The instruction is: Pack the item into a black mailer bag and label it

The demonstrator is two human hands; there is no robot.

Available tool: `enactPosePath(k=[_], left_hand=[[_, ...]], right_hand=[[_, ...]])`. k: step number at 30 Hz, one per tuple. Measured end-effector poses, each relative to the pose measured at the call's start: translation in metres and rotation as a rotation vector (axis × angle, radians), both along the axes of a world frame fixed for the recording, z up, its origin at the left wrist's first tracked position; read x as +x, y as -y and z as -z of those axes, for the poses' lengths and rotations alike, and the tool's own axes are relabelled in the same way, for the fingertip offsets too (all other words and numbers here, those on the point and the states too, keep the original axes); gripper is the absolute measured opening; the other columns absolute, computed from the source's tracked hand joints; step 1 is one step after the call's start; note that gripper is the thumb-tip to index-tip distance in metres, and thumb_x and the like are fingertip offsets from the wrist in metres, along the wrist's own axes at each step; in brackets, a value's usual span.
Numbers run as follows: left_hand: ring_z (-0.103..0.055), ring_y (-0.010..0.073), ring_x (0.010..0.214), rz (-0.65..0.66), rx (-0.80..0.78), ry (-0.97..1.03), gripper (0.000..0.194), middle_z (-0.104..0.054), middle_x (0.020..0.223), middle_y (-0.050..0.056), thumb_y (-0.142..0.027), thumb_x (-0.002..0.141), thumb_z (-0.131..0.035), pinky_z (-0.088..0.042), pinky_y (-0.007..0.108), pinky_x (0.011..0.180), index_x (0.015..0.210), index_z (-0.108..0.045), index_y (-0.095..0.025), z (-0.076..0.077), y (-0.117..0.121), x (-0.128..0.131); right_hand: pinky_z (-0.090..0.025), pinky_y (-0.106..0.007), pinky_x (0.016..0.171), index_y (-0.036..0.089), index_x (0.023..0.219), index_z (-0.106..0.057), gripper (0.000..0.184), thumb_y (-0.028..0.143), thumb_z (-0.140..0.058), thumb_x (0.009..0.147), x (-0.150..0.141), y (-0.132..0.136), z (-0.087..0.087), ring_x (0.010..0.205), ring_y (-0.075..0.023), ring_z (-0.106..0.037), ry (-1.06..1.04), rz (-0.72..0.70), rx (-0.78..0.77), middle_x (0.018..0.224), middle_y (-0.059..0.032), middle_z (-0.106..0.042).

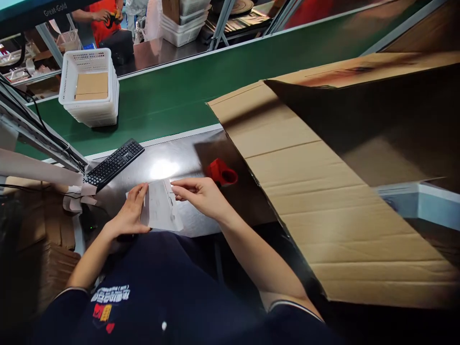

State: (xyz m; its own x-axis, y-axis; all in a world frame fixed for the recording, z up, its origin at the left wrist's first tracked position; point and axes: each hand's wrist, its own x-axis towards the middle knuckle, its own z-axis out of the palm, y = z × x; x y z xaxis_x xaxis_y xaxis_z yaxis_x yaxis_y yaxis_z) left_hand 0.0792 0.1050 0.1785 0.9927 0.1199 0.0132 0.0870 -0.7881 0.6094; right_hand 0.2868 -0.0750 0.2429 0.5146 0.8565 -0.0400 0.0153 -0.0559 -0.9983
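Note:
A flat white packet or small carton (160,206) is held low over the metal table, close to my body; its exact kind I cannot make out. My left hand (131,211) grips its left edge, thumb near the bottom and fingers at the top. At its upper right corner my right hand (201,194) pinches the edge between thumb and fingertips. Beyond my right hand a red tape dispenser or ring-shaped red object (223,172) lies on the table.
A black keyboard (115,163) lies at the table's back left. Stacked white baskets (88,96) with brown cardboard inside stand on the green conveyor belt (165,96). A large open cardboard box (298,191) fills the right side. Across the belt, a person in red (104,21) handles something.

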Motion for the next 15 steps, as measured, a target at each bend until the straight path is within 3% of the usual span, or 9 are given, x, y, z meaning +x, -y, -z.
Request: enactPosePath(k=[4,8,12,15], left_hand=[[-0.014,0.0454,0.160,-0.016,-0.215,0.027,0.152,-0.012,0.170,0.019,-0.030,0.058,-0.092,-0.024,0.069,0.128,0.167,0.013,-0.032,0.005,-0.002,0.002],[-0.014,0.0445,0.160,-0.064,-0.340,0.095,0.156,-0.010,0.171,0.016,-0.032,0.056,-0.095,-0.025,0.068,0.128,0.166,0.015,-0.037,0.011,0.000,0.002],[-0.016,0.0448,0.159,-0.182,-0.252,0.125,0.151,-0.013,0.170,0.016,-0.030,0.058,-0.094,-0.024,0.068,0.129,0.167,0.010,-0.036,0.011,0.005,0.003],[-0.018,0.0448,0.158,-0.275,-0.179,0.121,0.148,-0.016,0.169,0.017,-0.028,0.058,-0.092,-0.024,0.066,0.129,0.168,0.006,-0.032,0.007,0.009,0.003]], right_hand=[[-0.067,-0.034,0.071,0.017,0.104,-0.083,0.055,0.068,-0.076,0.083,-0.003,0.001,-0.001,0.072,-0.0209,-0.076,-0.052,0.050,0.016,0.085,-0.0082,-0.080],[-0.067,-0.035,0.072,0.018,0.107,-0.082,0.049,0.063,-0.072,0.089,-0.017,0.010,-0.005,0.075,-0.0223,-0.078,0.039,0.043,0.025,0.090,-0.0087,-0.081],[-0.065,-0.033,0.075,0.019,0.104,-0.081,0.036,0.050,-0.079,0.086,-0.036,0.019,-0.015,0.077,-0.0224,-0.077,0.330,0.080,0.015,0.093,-0.0080,-0.081],[-0.062,-0.030,0.073,0.020,0.097,-0.080,0.028,0.047,-0.073,0.092,-0.041,0.021,-0.019,0.073,-0.0195,-0.074,0.503,0.081,-0.018,0.088,-0.0060,-0.080]])
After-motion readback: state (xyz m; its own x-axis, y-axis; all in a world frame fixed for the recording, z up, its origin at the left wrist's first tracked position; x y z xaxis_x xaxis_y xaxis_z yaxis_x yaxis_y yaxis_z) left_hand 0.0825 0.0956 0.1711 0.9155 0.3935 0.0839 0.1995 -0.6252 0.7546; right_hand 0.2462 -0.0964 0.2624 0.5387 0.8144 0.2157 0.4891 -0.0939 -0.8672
